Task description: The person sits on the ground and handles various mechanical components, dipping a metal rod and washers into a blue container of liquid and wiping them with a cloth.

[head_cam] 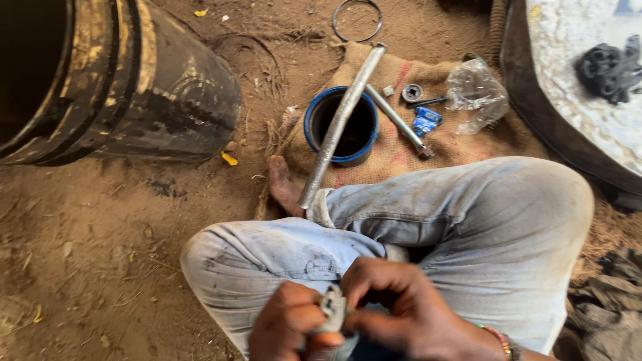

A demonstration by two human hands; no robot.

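Note:
I sit cross-legged on the ground in pale, dirty jeans (pixel 428 214). Low in the view, my left hand (pixel 289 327) and my right hand (pixel 401 307) both grip a small grey metal part (pixel 332 309) held between them over my lap. The fingers of both hands close around it, hiding most of its shape. A beaded band circles my right wrist (pixel 498 337).
A long metal rod (pixel 341 120) lies across a blue-rimmed round can (pixel 314 127) on a burlap sack (pixel 394 150). A thinner rod (pixel 396 120), a bearing (pixel 412 92), a blue packet (pixel 425 122) and a plastic bag (pixel 475 90) lie there. A black drum (pixel 134 80) lies left; a wire ring (pixel 358 20) beyond.

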